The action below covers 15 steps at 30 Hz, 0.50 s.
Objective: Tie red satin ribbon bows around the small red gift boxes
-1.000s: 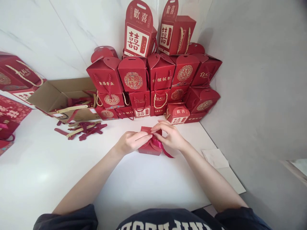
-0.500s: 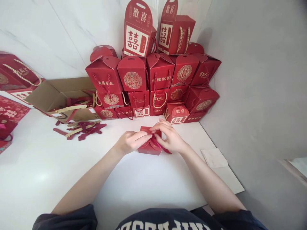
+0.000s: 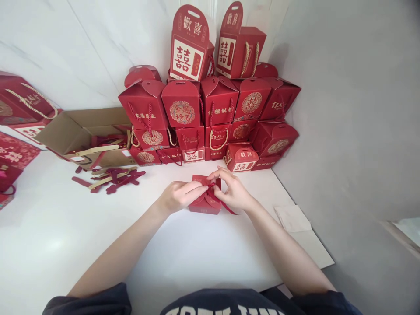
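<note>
A small red gift box [image 3: 204, 204] stands on the white table [image 3: 183, 253] in front of me. My left hand [image 3: 179, 196] rests against the box's left side, its fingers pinching the dark red ribbon [image 3: 215, 193] on top. My right hand [image 3: 231, 190] is closed on the same ribbon from the right, thumb and forefinger pressed together over the box's lid. A loose ribbon end [image 3: 229, 210] trails to the right under my right hand.
A stack of red gift boxes [image 3: 210, 109] with rope handles fills the back corner. An open cardboard box [image 3: 88, 135] lies at the left, with red and gold handle strips [image 3: 111, 177] scattered before it. More red boxes [image 3: 16, 127] sit far left. White paper [image 3: 292, 218] lies at right.
My right fingers have worked along the ribbon, which now lies tighter on the lid; the loop has shrunk. Both hands stay on the box.
</note>
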Available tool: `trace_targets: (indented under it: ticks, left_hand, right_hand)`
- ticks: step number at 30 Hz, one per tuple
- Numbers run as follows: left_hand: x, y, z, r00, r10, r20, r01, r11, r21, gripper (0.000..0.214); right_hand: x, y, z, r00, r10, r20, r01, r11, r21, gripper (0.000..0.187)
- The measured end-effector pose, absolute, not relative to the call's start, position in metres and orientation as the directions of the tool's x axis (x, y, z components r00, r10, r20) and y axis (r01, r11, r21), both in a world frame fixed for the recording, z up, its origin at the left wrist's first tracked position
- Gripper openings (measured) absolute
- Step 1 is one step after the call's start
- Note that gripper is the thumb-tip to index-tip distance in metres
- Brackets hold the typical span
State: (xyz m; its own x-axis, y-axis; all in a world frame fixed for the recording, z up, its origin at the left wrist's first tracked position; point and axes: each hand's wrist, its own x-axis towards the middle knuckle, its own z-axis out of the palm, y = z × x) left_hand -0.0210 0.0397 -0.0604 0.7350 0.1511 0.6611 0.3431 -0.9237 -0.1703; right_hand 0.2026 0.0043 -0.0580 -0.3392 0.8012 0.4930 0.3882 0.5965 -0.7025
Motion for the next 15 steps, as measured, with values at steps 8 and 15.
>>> trace_targets:
  ticks: [8, 15]
  left_hand:
    - [-0.021, 0.040, -0.061, 0.729, 0.138, 0.670, 0.335, -0.926, -0.174, 0.027]
    - [-0.020, 0.039, -0.059, 0.729, 0.156, 0.667, 0.334, -0.931, -0.147, 0.026]
  right_hand:
    - [0.200, 0.001, -0.060, -0.300, 0.859, 0.416, 0.270, 0.494, -0.826, 0.025]
    - [0.194, 0.002, -0.070, -0.170, 0.917, 0.362, 0.144, 0.386, -0.911, 0.019]
